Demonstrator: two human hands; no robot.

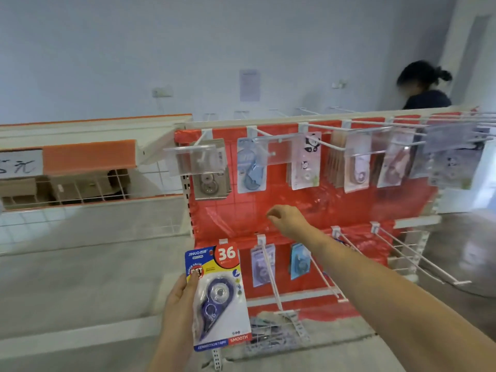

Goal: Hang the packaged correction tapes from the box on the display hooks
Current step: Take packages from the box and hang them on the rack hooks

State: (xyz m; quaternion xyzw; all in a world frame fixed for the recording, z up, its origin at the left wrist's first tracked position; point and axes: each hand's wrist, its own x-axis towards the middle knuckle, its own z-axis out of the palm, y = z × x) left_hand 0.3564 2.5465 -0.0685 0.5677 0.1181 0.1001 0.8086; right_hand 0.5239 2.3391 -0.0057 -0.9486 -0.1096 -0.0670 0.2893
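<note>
My left hand (178, 304) holds a packaged correction tape (218, 296) upright by its left edge, thumb on the front of the card. The card is blue, yellow and red with "36" at the top and covers the leftmost lower hook. My right hand (285, 220) reaches forward to the red backing panel (241, 210) between the two hook rows, fingers loosely curled, holding nothing I can see. More packaged tapes hang on the upper hooks (251, 167) and on two lower hooks (263, 264). The box is not in view.
Long bare white hooks (418, 253) stick out toward me at the lower right. Clear price-tag holders (196, 159) hang at the tips of the upper hooks. A wire basket with cardboard boxes (67, 189) stands to the left. A person (426, 87) stands behind the rack.
</note>
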